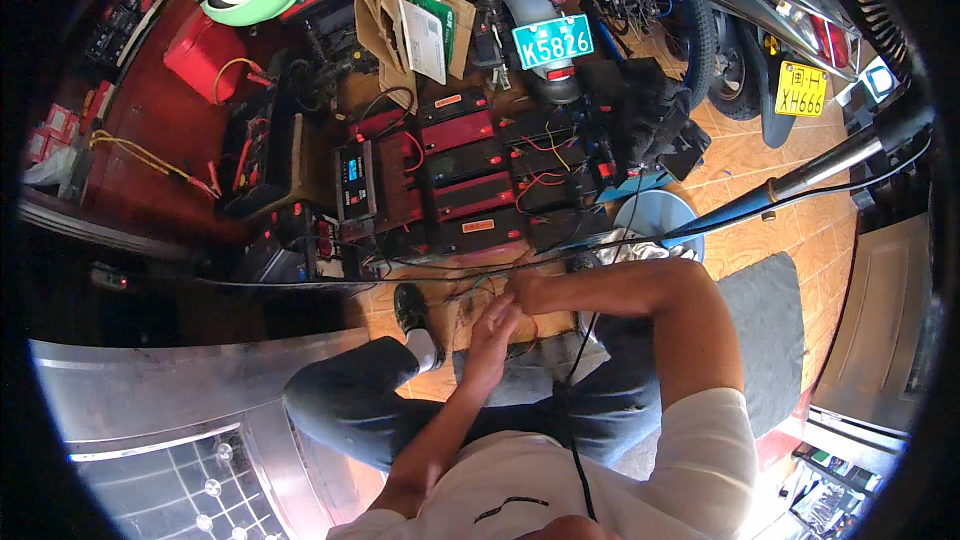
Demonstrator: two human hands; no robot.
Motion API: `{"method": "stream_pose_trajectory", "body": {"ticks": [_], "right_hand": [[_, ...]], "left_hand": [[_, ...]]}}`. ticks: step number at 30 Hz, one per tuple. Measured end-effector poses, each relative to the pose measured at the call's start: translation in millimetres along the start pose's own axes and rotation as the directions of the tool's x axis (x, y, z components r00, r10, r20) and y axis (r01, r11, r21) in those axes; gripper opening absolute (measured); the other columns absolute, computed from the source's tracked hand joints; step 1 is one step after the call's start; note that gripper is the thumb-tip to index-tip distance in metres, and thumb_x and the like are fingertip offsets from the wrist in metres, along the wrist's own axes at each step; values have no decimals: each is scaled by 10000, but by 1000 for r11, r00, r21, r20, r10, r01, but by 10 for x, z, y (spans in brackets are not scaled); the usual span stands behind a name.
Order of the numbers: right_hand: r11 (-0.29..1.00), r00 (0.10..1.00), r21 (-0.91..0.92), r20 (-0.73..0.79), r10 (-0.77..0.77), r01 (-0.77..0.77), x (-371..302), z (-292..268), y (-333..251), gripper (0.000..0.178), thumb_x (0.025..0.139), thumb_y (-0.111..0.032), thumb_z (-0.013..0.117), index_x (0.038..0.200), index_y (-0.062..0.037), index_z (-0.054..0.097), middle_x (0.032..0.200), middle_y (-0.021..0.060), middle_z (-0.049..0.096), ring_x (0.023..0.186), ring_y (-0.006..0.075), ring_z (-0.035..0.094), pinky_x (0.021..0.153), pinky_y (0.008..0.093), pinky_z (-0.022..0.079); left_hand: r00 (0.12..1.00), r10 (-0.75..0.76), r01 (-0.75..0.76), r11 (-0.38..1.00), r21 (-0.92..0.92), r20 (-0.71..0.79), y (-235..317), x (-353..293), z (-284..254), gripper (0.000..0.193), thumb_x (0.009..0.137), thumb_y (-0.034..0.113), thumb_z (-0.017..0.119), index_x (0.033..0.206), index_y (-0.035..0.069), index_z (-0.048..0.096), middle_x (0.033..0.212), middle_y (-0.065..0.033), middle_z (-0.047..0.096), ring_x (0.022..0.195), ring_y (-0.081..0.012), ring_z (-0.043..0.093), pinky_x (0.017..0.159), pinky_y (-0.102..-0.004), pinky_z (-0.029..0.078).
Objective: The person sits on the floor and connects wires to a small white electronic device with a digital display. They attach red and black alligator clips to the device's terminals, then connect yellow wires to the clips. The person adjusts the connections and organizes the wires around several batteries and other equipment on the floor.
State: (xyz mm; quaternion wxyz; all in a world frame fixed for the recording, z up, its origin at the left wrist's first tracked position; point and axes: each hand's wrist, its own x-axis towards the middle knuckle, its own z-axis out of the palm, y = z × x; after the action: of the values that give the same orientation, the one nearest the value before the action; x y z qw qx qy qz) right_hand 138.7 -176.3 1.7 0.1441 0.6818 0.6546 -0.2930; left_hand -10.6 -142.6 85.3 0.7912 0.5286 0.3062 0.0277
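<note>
My two hands meet in front of my knees, just short of the rows of batteries. The fingers of my left hand are pressed together on thin wires, one of them greenish. Right against it, my right hand is bent inward, its fingers closed at the same wires; its fingertips are partly hidden. A thin red wire hangs below the hands. Beyond them lie several dark red and black batteries with red terminals. A black device with a lit blue display rests at their left.
Black cables cross ahead of my hands. A light blue bucket stands to the right, under a slanting metal pole. Scooters and folded cardboard are at the back. A red container sits far left. A grey mat lies right.
</note>
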Motion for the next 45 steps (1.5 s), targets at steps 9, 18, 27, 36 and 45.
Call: {"method": "stream_pose_trajectory", "body": {"ticks": [9,18,27,36,45], "right_hand": [[915,989,404,-141,51,10,103,211,90,226,743,-276,654,898,-134,737,900,100,724,847,294,687,860,500,470],[987,996,162,-84,-3,17,38,50,14,223,730,-263,659,883,-121,738,913,128,717,835,304,684,853,507,481],[997,997,-59,63,42,-39,-39,-153,-73,245,830,-254,603,1022,-196,742,1031,14,712,1003,210,654,769,398,492],[988,978,-87,-154,-143,131,-69,98,65,143,773,-230,635,870,-175,724,893,35,705,851,220,673,665,364,508],[953,964,242,-231,-128,185,-59,441,304,205,758,-280,627,820,-84,628,820,126,629,790,299,622,672,442,491]], "left_hand": [[1000,-3,3,1000,-11,-19,13,-1,0,501,940,311,612,1330,15,505,1236,-29,565,1127,-111,493,975,-273,357],[995,76,-76,997,-8,-71,-92,22,48,488,932,314,622,1303,9,534,1173,-11,580,1019,-92,505,898,-264,384],[991,130,-129,991,41,-29,-1,2,92,427,939,301,610,1257,17,577,1175,-24,601,990,-98,520,914,-263,394],[997,63,-64,998,-17,-47,-80,14,95,464,938,282,613,1309,19,517,1245,-64,570,1114,-144,543,993,-283,392],[992,77,-74,997,28,-97,-216,102,86,498,927,224,644,1356,44,467,1279,-75,524,1139,-129,521,1002,-308,412]]}}
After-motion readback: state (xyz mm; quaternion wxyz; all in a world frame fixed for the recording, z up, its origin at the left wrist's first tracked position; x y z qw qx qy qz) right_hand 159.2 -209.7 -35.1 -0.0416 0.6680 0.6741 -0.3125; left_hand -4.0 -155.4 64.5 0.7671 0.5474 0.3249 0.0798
